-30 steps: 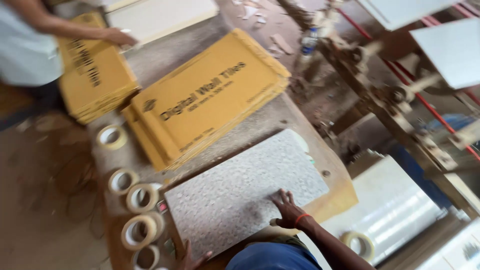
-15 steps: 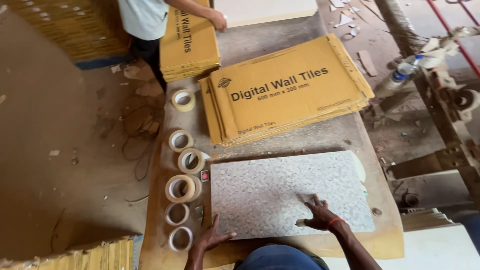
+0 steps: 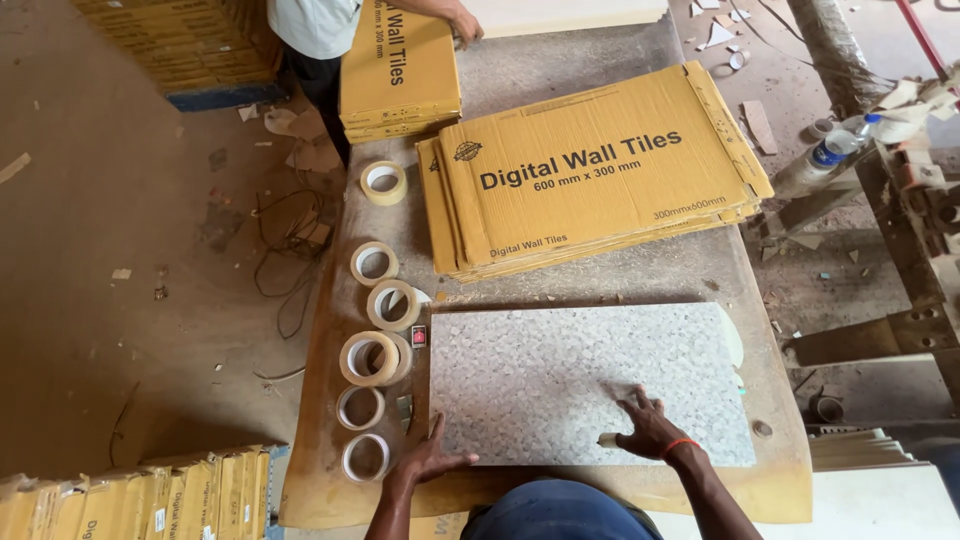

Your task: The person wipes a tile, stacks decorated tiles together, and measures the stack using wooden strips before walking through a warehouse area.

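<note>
The table [image 3: 700, 275] (dusty) bears a grey tile [image 3: 585, 380], flattened cartons [image 3: 590, 170] and 6 tape rolls [image 3: 372, 355].

Head camera looks steeply down, perhaps near-vertically, over the table [image 3: 560, 500].
</note>
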